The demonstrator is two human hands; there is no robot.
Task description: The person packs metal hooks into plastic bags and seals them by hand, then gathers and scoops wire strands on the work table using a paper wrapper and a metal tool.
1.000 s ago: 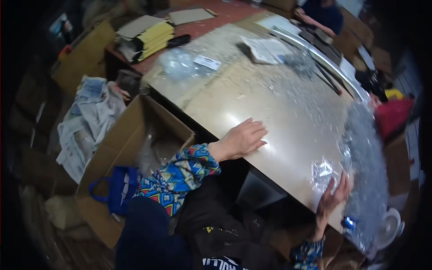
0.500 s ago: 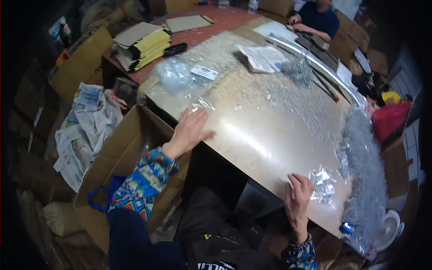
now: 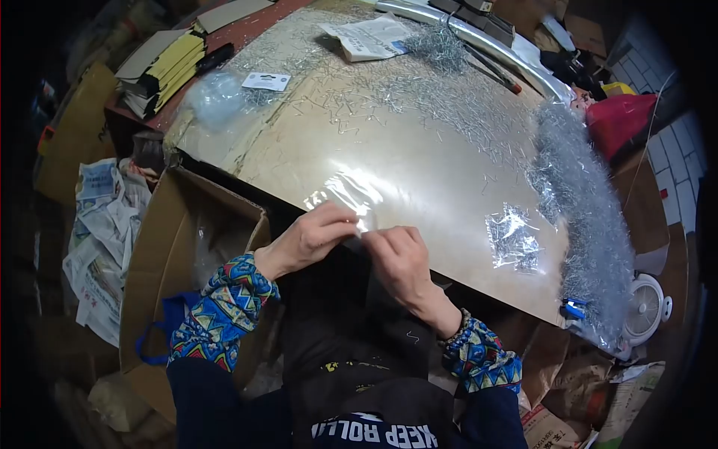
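Note:
At the table's near edge, my left hand (image 3: 318, 233) and my right hand (image 3: 400, 258) are close together, fingers closed on the near end of a clear plastic bag (image 3: 348, 191). The bag lies on the table and shines with glare; its contents, if any, are hard to make out. Off to the right of my hands lies another clear bag (image 3: 512, 238) with silvery metal pieces inside. Thin bent metal wire pieces (image 3: 456, 108) are scattered over the table (image 3: 426, 194) beyond my hands.
A long heap of metal pieces (image 3: 587, 202) lines the table's right side, beside a small white fan (image 3: 645, 308). An open cardboard box (image 3: 153, 277) stands at the left. Farther back are a printed card (image 3: 266, 81), clear plastic (image 3: 217, 97), yellow-edged cards (image 3: 176, 71) and a newspaper sheet (image 3: 366, 37).
My right hand has moved left from the table's right side to meet my left hand. Both now pinch the clear bag. The view has tilted downward, and the co-worker is out of sight.

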